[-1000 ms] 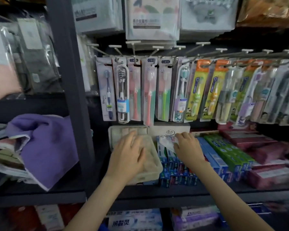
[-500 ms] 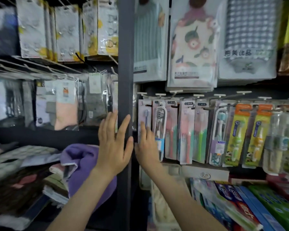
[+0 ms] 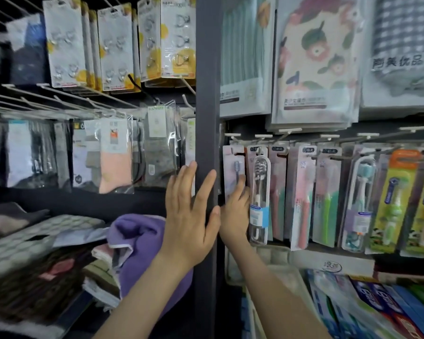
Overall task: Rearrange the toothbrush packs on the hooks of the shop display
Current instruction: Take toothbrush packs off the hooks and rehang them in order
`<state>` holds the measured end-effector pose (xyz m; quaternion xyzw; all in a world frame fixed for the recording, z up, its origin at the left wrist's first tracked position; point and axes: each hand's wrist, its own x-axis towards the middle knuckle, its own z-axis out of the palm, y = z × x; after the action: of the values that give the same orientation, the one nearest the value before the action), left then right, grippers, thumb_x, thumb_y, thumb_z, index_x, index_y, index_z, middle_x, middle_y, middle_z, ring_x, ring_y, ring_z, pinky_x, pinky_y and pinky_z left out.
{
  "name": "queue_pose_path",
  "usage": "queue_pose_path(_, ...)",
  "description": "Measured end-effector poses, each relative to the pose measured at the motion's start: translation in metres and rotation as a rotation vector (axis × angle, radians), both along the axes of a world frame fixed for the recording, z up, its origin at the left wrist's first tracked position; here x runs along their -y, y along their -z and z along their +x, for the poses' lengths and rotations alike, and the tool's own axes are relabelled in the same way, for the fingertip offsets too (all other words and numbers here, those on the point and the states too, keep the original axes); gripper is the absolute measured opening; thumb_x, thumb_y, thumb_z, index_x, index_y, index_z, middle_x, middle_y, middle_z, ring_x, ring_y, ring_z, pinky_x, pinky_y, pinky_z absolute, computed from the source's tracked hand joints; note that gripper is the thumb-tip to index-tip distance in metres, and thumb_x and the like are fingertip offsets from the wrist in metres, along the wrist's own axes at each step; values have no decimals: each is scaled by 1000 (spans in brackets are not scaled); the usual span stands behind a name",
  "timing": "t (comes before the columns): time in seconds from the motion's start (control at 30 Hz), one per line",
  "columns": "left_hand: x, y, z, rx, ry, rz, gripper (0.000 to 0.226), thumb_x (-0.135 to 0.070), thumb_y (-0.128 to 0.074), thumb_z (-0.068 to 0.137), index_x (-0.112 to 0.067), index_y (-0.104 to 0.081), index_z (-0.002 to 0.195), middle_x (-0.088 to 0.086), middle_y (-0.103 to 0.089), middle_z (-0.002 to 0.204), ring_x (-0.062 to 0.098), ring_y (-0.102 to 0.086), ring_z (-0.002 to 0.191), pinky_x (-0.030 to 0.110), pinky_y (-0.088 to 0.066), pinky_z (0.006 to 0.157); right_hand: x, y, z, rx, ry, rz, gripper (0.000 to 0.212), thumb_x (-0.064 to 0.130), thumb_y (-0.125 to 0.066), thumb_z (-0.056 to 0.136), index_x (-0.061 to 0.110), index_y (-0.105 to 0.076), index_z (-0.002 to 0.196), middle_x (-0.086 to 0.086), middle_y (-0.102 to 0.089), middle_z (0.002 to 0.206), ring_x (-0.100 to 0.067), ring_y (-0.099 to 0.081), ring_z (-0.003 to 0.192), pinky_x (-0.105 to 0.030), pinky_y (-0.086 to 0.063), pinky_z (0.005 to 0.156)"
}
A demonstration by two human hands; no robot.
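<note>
Right hand [image 3: 235,211] lays straight fingers on the leftmost pack [image 3: 231,167], hanging from its hook [image 3: 233,135] beside the post [image 3: 207,106]. I judge it light, bendy card; I'd pinch near the hang-hole. Left hand [image 3: 190,216] rests flat, released, on the post.

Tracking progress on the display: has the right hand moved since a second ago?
Yes. The right hand rose from the toothpaste boxes, up and left, to the leftmost toothbrush pack beside the dark shelf post.

A dark grey metal upright post [image 3: 207,118] divides two shelving bays; a black shelf board [image 3: 88,204] spans the left one
</note>
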<state>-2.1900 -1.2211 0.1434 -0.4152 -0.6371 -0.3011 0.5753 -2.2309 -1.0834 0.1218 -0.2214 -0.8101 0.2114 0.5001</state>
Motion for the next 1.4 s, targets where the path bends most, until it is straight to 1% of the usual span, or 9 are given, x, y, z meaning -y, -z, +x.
queue_pose_path(0.17,0,1,0,24,45,-15,49,-32,-29,99,-16,-22,145,13,-12,153,26,-10,145,47,-10,118,-1,4,1,-31,-21,-10,86,2,-56,84,3,1,149,-17,-13,155,-30,-16,143,-41,-25,115)
queue_pose_path(0.37,0,0,0,20,40,-19,48,-34,-25,101,-15,-23,145,13,-12,153,26,-11,144,44,-8,118,5,3,20,-188,-118,79,78,-1,-68,73,1,-29,140,-13,-44,124,-29,-48,109,-34,-48,84)
queue_pose_path(0.47,0,0,2,21,44,-21,48,-35,-23,101,-14,-23,144,14,-13,152,27,-12,143,44,-10,118,11,0,40,-219,-195,119,77,-6,-65,71,-2,-30,140,-16,-45,125,-32,-48,111,-35,-44,91)
queue_pose_path(0.67,0,1,9,9,-79,-17,52,-25,-36,96,-12,-24,145,20,-17,150,35,-18,140,50,-16,115,22,-3,91,-27,-313,277,80,-1,-59,75,11,-24,146,-9,-38,138,-29,-38,125,-44,-38,102)
queue_pose_path(0.93,-25,47,60,27,-127,-36,53,-20,-42,90,-15,-33,142,20,-22,147,36,-21,137,48,-9,115,-27,46,151,231,-364,190,89,5,-61,78,11,-8,150,-9,-34,137,-25,-34,127,-26,-31,102)
queue_pose_path(1.03,-43,84,85,34,-45,-138,51,-19,-40,89,-16,-37,140,18,-27,146,33,-22,138,48,-10,115,-46,73,166,245,-379,132,85,10,-63,81,9,-11,149,-10,-32,143,-24,-32,133,-35,-32,109)
queue_pose_path(1.23,-70,143,94,397,15,-586,46,-35,-41,84,-11,-57,120,13,-58,123,30,-56,114,40,-43,96,-76,87,200,387,-328,193,80,7,-61,81,7,-17,148,-13,-33,147,-29,-30,134,-41,-29,110)
queue_pose_path(1.3,-75,153,95,549,80,-647,43,-38,-39,86,-12,-66,107,5,-66,101,24,-64,94,35,-50,83,-84,92,210,477,-296,190,82,10,-59,83,12,-12,150,-10,-28,150,-26,-24,137,-36,-24,112)
queue_pose_path(1.4,-79,158,96,638,162,-620,50,-43,-30,91,-12,-64,113,5,-67,103,25,-63,93,35,-48,83,-102,101,229,576,-259,93,85,14,-61,83,19,-8,150,-3,-27,150,-22,-24,137,-34,-27,107)
